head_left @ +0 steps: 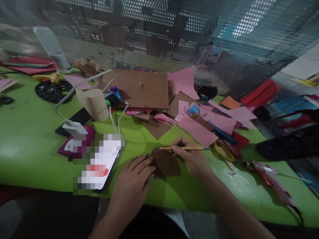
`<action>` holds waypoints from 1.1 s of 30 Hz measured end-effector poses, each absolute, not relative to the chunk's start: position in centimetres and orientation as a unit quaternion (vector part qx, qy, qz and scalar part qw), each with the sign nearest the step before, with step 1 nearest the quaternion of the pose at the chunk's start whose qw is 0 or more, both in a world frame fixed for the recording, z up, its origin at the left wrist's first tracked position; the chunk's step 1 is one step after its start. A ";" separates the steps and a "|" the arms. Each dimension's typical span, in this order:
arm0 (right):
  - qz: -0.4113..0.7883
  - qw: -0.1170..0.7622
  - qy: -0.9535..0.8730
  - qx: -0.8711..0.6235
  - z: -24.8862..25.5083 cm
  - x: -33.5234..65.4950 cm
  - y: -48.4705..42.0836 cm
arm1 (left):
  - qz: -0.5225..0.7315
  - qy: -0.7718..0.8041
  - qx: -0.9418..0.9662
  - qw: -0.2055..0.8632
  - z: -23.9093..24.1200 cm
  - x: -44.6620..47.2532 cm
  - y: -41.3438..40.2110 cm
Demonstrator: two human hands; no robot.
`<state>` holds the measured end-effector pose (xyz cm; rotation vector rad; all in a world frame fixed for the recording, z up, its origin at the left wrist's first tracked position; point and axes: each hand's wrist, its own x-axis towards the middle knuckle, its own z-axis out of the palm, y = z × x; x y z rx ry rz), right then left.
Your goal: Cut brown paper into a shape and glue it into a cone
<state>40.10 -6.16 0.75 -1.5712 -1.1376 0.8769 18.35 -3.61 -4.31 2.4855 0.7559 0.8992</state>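
Note:
A piece of dark brown paper (166, 162) with a rounded top lies flat on the green table (139, 132) in front of me. My left hand (137, 172) rests beside it, fingers stretched out, their tips on its left edge. In my right hand (188, 152) a wooden pencil (196, 148) is pinched between thumb and fingers, held almost level. Its pointed end reaches left over the upper part of the paper; whether the tip touches it I cannot tell. Left of my left hand lies a phone (102, 166) with a lit screen, partly blurred out.
A brown paper bag (139, 88) and pink paper sheets (199, 127) lie at the back. Scissors with yellow handles (224, 151) and a pink glue gun (274, 182) are at right. A tape roll (96, 104), white cable (74, 88) and purple packet (77, 142) sit left.

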 end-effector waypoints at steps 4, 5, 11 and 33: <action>0.322 0.463 -0.484 -0.669 0.2 40.0 -5.8 | 0.325 0.274 0.884 0.196 -4.3 18.4 -3.6; 0.319 0.459 -0.488 -0.670 0.1 40.0 -5.8 | 0.325 0.275 0.883 0.197 -4.2 18.4 -3.6; 0.314 0.431 -0.501 -0.682 0.1 39.9 -5.9 | 0.320 0.287 0.879 0.205 -3.9 18.5 -3.7; 0.488 0.359 -0.504 -0.616 0.7 39.6 -8.7 | 0.304 0.297 0.881 0.208 -3.7 18.3 -3.7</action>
